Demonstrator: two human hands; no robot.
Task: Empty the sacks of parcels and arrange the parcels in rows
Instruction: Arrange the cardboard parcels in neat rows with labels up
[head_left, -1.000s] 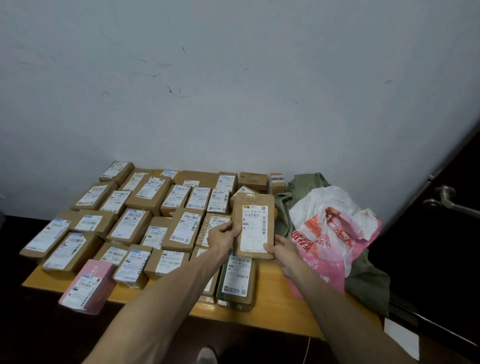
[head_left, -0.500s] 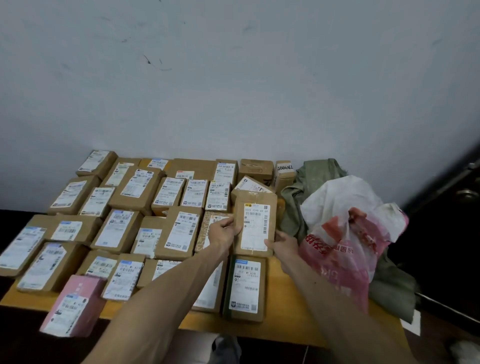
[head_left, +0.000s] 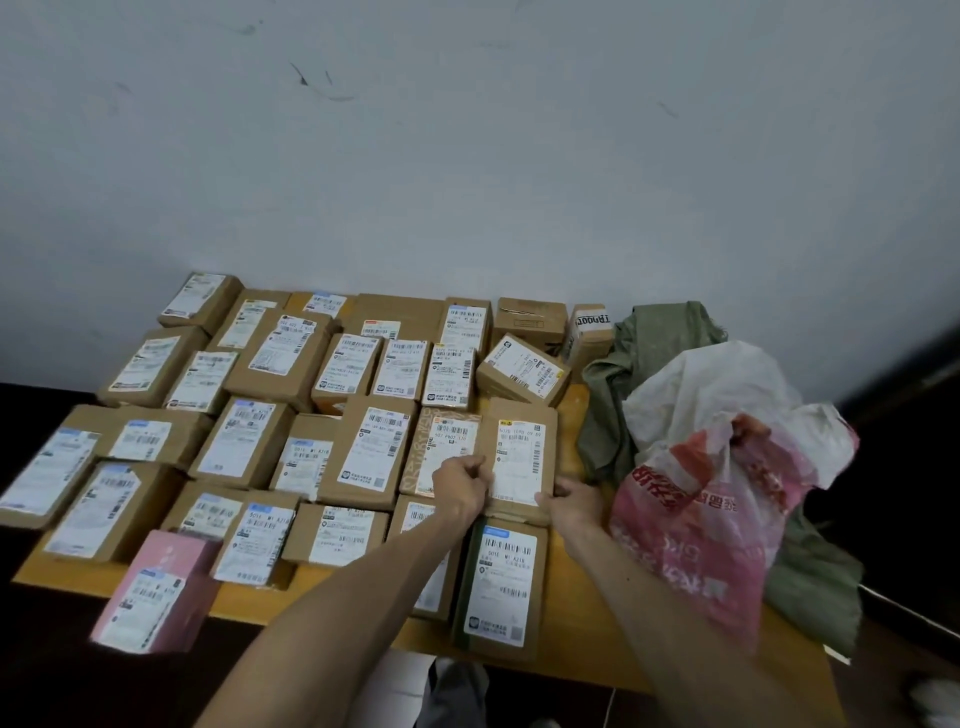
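Head view: desk (head_left: 574, 415) rows lie left of our fingers (head_left: 475, 467), and the sacks (head_left: 717, 519) lie right. Left hand (head_left: 462, 488) and right hand (head_left: 571, 501) grip the brown parcel's (head_left: 519, 452) lower edges with curled fingers as we seat it in its row. Next, we judge: release, then reach right.

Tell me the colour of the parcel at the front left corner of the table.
The parcel is pink; the head view, the only one, shows it clearly.

The brown parcel (head_left: 519, 457), held raised before, now lies down in the row on the table (head_left: 577, 571); the left hand (head_left: 462, 486) and right hand (head_left: 571, 501) have lowered with it.
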